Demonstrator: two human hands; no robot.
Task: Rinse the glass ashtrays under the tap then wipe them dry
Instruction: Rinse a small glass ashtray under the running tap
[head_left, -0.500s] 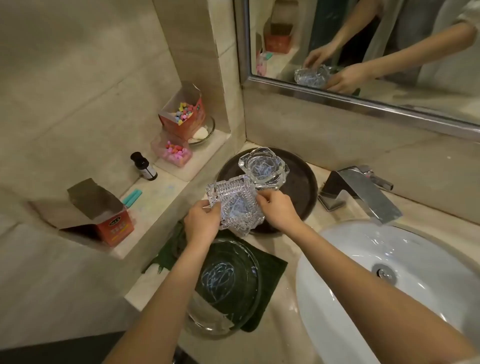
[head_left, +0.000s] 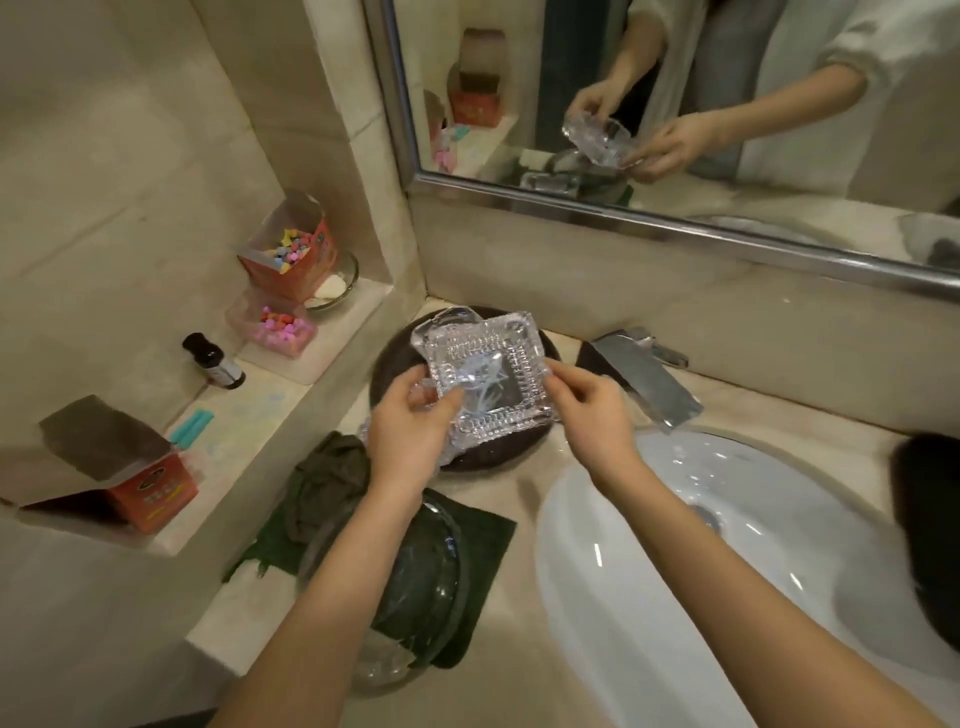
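The white sink (head_left: 675, 545) lies to the right under the steel tap (head_left: 649, 384), and the square glass ashtray (head_left: 488, 374) is held tilted above the dark round tray (head_left: 550, 353), well short of the water. It is pinched at opposite edges by the left hand (head_left: 410, 431) and right hand (head_left: 587, 410). Being thick, stiff, probably heavy and slippery when wet, it is best gripped by its ribbed rim; 1 more glass piece seems hidden behind it.
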